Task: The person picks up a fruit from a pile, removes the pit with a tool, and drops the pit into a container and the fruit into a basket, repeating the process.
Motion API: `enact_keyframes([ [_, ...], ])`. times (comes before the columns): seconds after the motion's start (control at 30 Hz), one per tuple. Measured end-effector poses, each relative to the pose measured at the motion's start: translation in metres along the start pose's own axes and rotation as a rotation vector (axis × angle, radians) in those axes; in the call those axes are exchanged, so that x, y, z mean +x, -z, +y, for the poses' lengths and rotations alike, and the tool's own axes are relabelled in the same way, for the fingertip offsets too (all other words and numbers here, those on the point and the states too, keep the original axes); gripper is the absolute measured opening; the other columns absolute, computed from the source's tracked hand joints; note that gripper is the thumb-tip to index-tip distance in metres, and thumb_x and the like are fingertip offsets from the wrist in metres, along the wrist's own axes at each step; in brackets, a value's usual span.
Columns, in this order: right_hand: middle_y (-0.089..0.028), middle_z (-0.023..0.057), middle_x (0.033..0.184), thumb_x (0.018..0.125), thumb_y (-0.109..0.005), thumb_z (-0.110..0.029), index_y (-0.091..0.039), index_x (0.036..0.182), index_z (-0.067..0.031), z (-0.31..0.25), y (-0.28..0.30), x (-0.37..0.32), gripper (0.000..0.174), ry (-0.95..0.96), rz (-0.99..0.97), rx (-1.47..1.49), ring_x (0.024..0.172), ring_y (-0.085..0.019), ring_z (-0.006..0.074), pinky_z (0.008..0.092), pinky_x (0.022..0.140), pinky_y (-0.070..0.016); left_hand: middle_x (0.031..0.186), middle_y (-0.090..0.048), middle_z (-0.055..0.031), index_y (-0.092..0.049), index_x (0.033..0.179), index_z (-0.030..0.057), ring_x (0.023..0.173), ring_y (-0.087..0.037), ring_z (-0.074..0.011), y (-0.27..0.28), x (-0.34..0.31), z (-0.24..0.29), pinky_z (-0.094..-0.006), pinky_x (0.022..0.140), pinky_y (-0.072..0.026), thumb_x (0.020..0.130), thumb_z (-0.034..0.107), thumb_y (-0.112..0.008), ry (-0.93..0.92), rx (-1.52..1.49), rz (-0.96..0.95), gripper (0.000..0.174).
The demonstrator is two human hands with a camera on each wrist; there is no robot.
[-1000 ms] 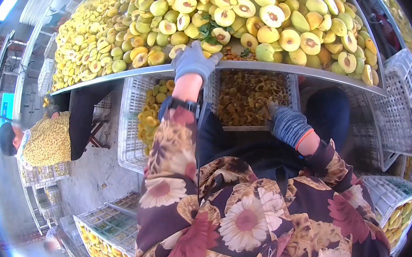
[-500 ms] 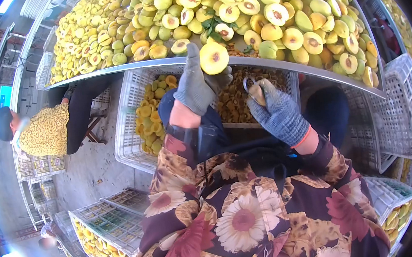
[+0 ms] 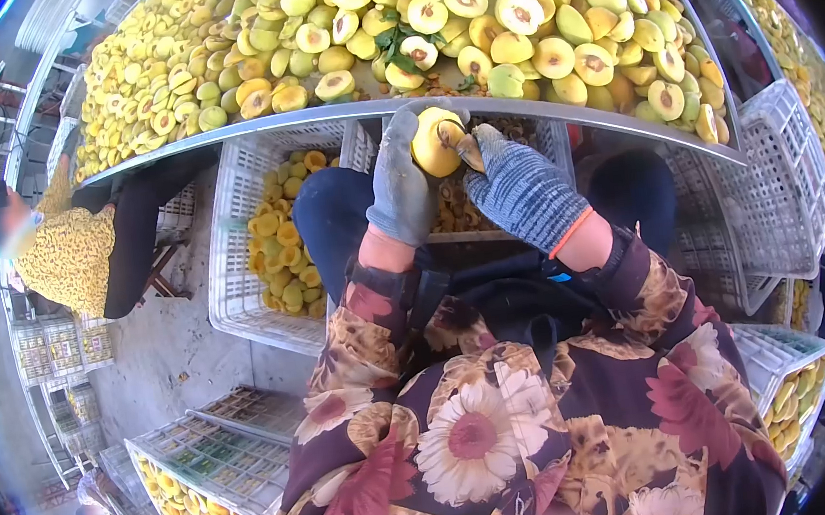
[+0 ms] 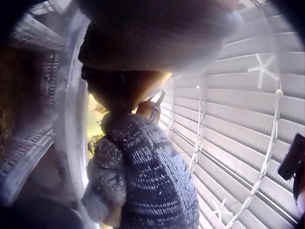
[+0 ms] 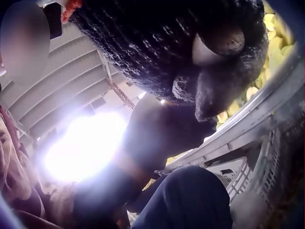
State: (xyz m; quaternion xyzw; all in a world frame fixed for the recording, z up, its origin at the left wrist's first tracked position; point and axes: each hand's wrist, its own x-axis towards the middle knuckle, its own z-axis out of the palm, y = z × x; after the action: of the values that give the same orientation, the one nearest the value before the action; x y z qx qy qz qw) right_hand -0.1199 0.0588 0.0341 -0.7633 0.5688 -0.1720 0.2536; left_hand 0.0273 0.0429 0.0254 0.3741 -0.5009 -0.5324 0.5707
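While the left hand (image 3: 399, 186) is gripping a fruit half (image 3: 436, 152) by the near edge of the tabletop (image 3: 317, 116), the right hand (image 3: 523, 183) a small tool (image 3: 470, 155), we are risking a gouged left glove (image 3: 393, 209) through tool slip.

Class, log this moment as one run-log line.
left-hand grip: fruit | right-hand grip: tool, beside fruit, contact unclear | table: heaped cut fruit

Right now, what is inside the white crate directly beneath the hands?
Brownish-yellow fruit scraps are visible in the white crate. The left hand, right hand and yellow fruit half block part of the view, and whatever lies beneath the top scraps cannot be seen.
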Motion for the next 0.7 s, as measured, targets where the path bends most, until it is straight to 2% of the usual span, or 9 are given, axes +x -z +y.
enact_keyframes([
  [0.07, -0.064, 0.0254, 0.089, 0.084, -0.060, -0.026, -0.047, 0.121, -0.0006, -0.001, -0.003, -0.002, 0.047, -0.020, -0.028, 0.011, 0.086, -0.062, 0.0408, 0.0482, 0.076, -0.0495, 0.093, -0.068, -0.0097, -0.061, 0.101, 0.0020, 0.089, -0.064, -0.0201, 0.003, 0.000, -0.013, -0.0308, 0.083, -0.0486, 0.085, 0.012, -0.059, -0.078, 0.136, 0.017, 0.018],
  [0.17, -0.063, 0.0256, 0.088, 0.084, -0.060, -0.025, -0.045, 0.122, -0.0016, -0.008, 0.001, -0.005, 0.047, -0.084, -0.084, 0.044, 0.086, -0.062, 0.0412, 0.0492, 0.075, -0.0493, 0.088, -0.067, -0.0078, -0.062, 0.095, 0.0016, 0.084, -0.063, -0.0191, 0.000, 0.000, -0.031, -0.0309, 0.079, -0.0491, 0.089, 0.020, -0.053, -0.071, -0.150, 0.101, 0.022],
  [0.27, -0.062, 0.0276, 0.090, 0.084, -0.061, -0.024, -0.044, 0.122, -0.0002, 0.002, -0.012, -0.004, 0.049, -0.041, -0.094, 0.066, 0.087, -0.061, 0.0424, 0.0497, 0.075, -0.0493, 0.091, -0.061, -0.0089, -0.057, 0.099, 0.0006, 0.083, -0.060, -0.0174, 0.002, 0.001, -0.048, -0.0297, 0.079, -0.0484, 0.097, 0.019, -0.041, -0.276, 0.151, 0.156, 0.025],
  [0.33, -0.062, 0.0290, 0.092, 0.083, -0.062, -0.024, -0.044, 0.120, 0.0014, 0.008, -0.017, -0.003, 0.049, 0.039, -0.066, 0.081, 0.088, -0.061, 0.0436, 0.0498, 0.076, -0.0493, 0.091, -0.061, -0.0090, -0.057, 0.098, 0.0004, 0.083, -0.060, -0.0169, 0.001, 0.001, -0.054, -0.0297, 0.078, -0.0481, 0.097, 0.020, -0.041, -0.303, 0.244, 0.206, 0.025],
  [0.43, -0.061, 0.0298, 0.093, 0.081, -0.061, -0.022, -0.045, 0.120, 0.0031, 0.003, -0.007, -0.006, 0.049, -0.005, -0.112, 0.167, 0.088, -0.060, 0.0454, 0.0493, 0.076, -0.0493, 0.092, -0.061, -0.0090, -0.056, 0.098, 0.0002, 0.083, -0.059, -0.0164, -0.006, -0.001, -0.053, -0.0293, 0.077, -0.0478, 0.099, 0.021, -0.040, -0.317, 0.245, 0.256, 0.027],
  [0.53, -0.061, 0.0301, 0.093, 0.080, -0.060, -0.020, -0.046, 0.119, 0.0036, 0.000, -0.005, -0.005, 0.048, -0.003, -0.095, 0.245, 0.089, -0.059, 0.0462, 0.0491, 0.076, -0.0492, 0.087, -0.062, -0.0102, -0.059, 0.092, 0.0016, 0.078, -0.059, -0.0223, -0.019, -0.001, -0.047, -0.0327, 0.072, -0.0467, 0.091, 0.022, -0.050, -0.366, 0.212, 0.366, 0.023],
  [0.6, -0.061, 0.0309, 0.092, 0.080, -0.059, -0.020, -0.046, 0.119, 0.0039, 0.003, -0.006, -0.004, 0.048, -0.073, -0.160, 0.367, 0.089, -0.059, 0.0464, 0.0494, 0.076, -0.0491, 0.084, -0.062, -0.0108, -0.060, 0.088, 0.0025, 0.076, -0.059, -0.0255, -0.022, -0.001, -0.044, -0.0345, 0.070, -0.0463, 0.087, 0.023, -0.055, -0.388, 0.198, 0.405, 0.021],
  [0.63, -0.061, 0.0314, 0.092, 0.080, -0.059, -0.020, -0.045, 0.119, 0.0040, 0.005, -0.008, -0.003, 0.048, -0.108, -0.193, 0.427, 0.089, -0.059, 0.0465, 0.0496, 0.076, -0.0490, 0.085, -0.062, -0.0108, -0.060, 0.088, 0.0027, 0.076, -0.059, -0.0257, -0.022, -0.002, -0.044, -0.0344, 0.071, -0.0464, 0.087, 0.023, -0.055, -0.385, 0.189, 0.396, 0.021],
  [0.7, -0.060, 0.0313, 0.093, 0.081, -0.059, -0.020, -0.046, 0.116, 0.0037, 0.008, -0.011, -0.005, 0.045, -0.069, -0.165, 0.358, 0.090, -0.059, 0.0463, 0.0497, 0.075, -0.0488, 0.085, -0.062, -0.0106, -0.060, 0.089, 0.0031, 0.077, -0.059, -0.0261, -0.022, -0.004, -0.043, -0.0343, 0.072, -0.0465, 0.087, 0.020, -0.055, -0.372, 0.163, 0.364, 0.018],
])
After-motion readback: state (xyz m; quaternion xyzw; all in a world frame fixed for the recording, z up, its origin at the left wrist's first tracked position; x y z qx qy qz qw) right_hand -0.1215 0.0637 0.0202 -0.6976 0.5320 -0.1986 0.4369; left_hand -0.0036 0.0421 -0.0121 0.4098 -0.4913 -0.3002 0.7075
